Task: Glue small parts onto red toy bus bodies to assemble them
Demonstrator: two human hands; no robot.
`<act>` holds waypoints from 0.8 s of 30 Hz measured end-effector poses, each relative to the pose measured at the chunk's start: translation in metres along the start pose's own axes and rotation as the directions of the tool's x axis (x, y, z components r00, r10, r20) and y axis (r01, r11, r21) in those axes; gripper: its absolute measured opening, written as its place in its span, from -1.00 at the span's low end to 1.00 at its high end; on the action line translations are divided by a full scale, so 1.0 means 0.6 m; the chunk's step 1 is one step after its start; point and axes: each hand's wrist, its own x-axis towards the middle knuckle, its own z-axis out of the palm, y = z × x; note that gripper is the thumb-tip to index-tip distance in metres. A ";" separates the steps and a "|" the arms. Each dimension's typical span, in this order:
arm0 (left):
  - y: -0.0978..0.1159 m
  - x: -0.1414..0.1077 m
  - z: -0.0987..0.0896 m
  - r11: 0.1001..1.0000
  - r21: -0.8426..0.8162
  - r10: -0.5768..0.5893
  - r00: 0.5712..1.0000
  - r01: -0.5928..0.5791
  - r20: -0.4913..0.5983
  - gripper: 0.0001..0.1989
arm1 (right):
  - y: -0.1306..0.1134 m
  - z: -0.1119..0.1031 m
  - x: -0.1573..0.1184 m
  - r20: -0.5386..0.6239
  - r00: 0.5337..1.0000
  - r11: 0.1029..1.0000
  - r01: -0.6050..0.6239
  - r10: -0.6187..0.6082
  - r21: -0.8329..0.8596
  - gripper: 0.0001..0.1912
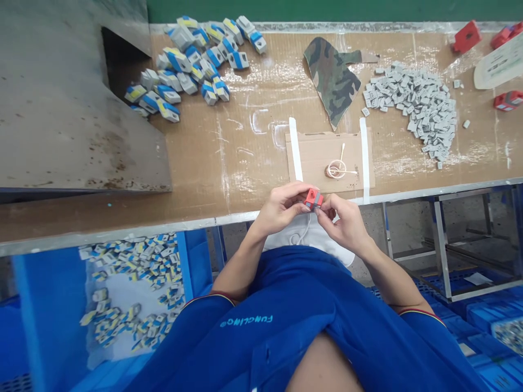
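Note:
My left hand [280, 208] and my right hand [341, 218] meet just off the bench's front edge, and both grip a small red block [313, 199] with a grey band across it. Just beyond them lies a cardboard sheet [310, 158], taped down with white strips. On it sits a small round dish or ring [337, 171] with cotton swabs. A heap of small grey pieces [417, 106] lies to the right of the sheet. Farther left, a pile of blue, yellow and white parts [192, 65] spreads across the bench.
A camouflage cloth [330, 76] lies at the bench's back. Red blocks [466, 37] stand at the far right. A dented metal sheet [69, 98] rises at left. Below the bench, a blue crate [192, 261] holds many small parts. More blue crates [486, 321] stand at lower right.

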 end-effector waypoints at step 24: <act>0.001 -0.003 0.000 0.994 -0.111 -0.020 0.999 0.025 0.046 -0.67 | -0.011 -0.005 0.006 0.025 0.998 0.998 0.049 -0.050 0.035 -0.72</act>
